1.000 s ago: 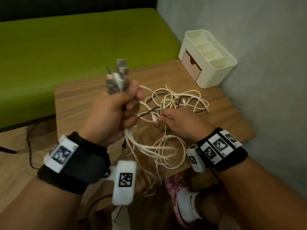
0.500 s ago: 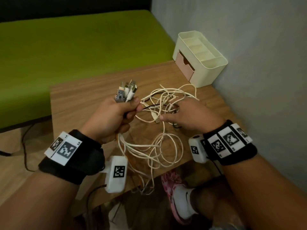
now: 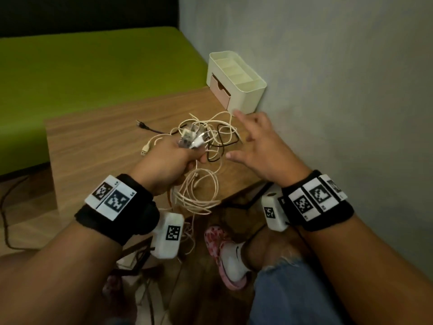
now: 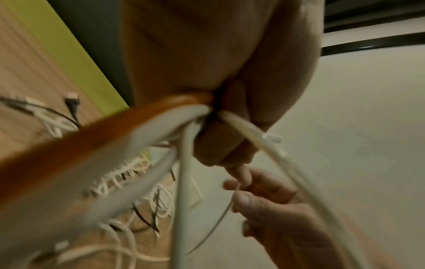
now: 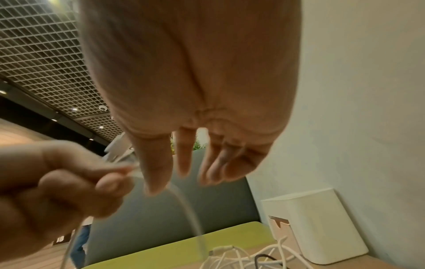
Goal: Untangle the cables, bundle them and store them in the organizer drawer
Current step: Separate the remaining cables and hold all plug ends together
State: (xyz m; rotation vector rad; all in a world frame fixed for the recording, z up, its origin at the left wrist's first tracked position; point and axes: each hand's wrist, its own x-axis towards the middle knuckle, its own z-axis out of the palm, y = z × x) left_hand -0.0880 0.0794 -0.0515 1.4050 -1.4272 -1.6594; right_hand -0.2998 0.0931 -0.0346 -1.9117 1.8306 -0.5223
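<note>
Cables (image 3: 206,146), mostly white with one black lead among them, lie tangled on a wooden table (image 3: 98,141) as a person's left hand (image 3: 164,165) clenches a cluster of their plug ends above the heap. Right hand (image 3: 260,146) hovers beside the tangle with fingers spread and nothing in its grasp. Cream organizer (image 3: 243,90), its pink drawer (image 3: 219,91) pushed in, stands at the table's far corner against the wall.

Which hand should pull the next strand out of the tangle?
Right. The right hand is open and free beside the tangled cables; the left hand is busy gripping the gathered plug ends.
</note>
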